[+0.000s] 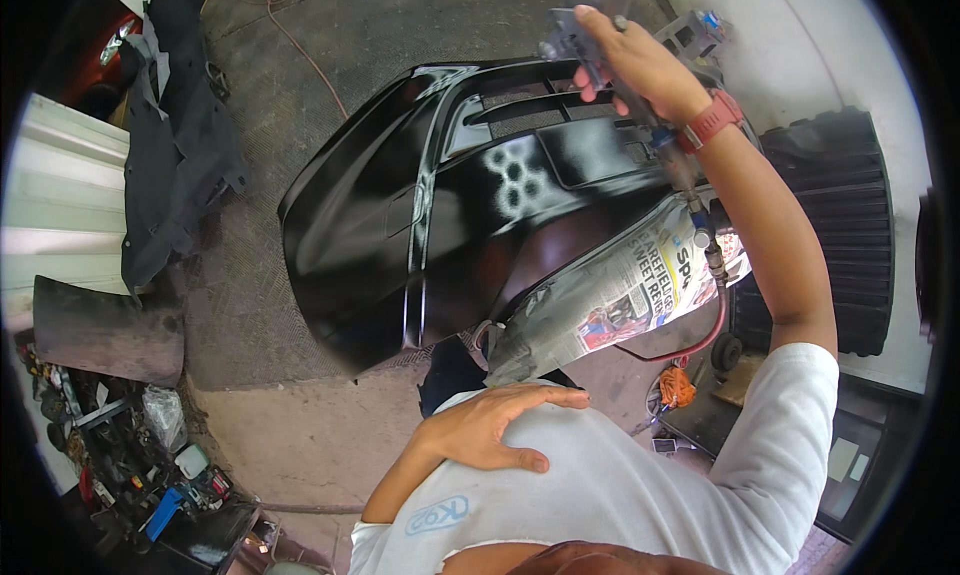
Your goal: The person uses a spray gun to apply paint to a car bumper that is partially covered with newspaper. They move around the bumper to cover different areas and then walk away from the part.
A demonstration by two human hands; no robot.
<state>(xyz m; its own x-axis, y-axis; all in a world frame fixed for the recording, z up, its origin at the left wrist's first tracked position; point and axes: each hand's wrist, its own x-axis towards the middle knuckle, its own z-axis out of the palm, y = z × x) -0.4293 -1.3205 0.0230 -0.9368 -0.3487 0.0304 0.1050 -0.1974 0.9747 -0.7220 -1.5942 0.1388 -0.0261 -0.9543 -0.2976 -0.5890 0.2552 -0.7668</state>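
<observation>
My right hand [650, 67], with a red watch on the wrist, is wrapped round a spray gun [572, 45] above the far right part of a bumper. The gun's cup is blurred at the top edge; an air fitting [702, 239] and a red hose [690, 353] hang from its handle. The glossy black car bumper [350, 205] lies across the middle, with pale grey, misty patches on its right half. Newspaper [625, 300] covers its near right side. Holding nothing, my left hand [485, 430] rests against my white shirt, fingers stretched out and thumb apart.
Dark sheet material [175, 145] leans at the left, above a curved grey panel [110, 330]. Tools and parts clutter a bench [140, 475] at lower left. A black ribbed panel [825, 230] stands right, near an orange cloth [677, 387]. A thin hose [305, 55] crosses the floor beyond.
</observation>
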